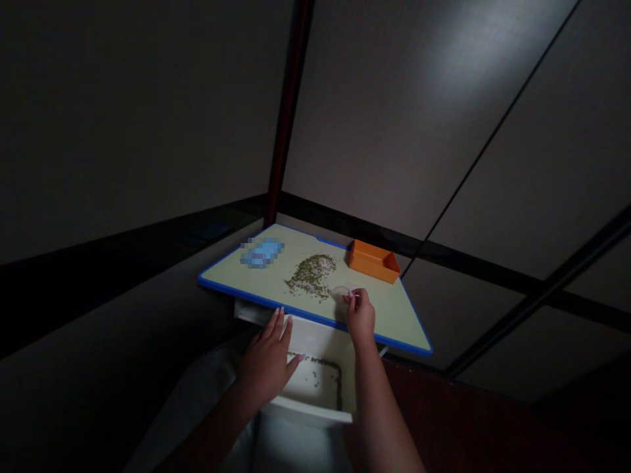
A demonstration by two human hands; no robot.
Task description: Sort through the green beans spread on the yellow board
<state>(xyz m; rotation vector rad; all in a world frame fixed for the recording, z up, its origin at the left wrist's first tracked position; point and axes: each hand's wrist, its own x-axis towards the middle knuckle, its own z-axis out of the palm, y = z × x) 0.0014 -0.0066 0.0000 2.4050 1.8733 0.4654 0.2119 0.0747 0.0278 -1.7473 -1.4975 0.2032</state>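
Observation:
My left hand lies with fingers outstretched over the left side of a white drawer, its fingertips close to the table's blue edge. Small green-brown beans or seeds are spread in a loose pile on the pale tabletop. Just right of the pile, my right hand is closed in a pinch on a small clear round piece, whose exact kind is hard to make out. More of the seeds lie in the drawer, lined up along its inner edges.
An orange open box stands at the table's back right. A blurred light-blue item lies at the back left. Walls or panels rise close behind the table and along its left side. The lighting is dim.

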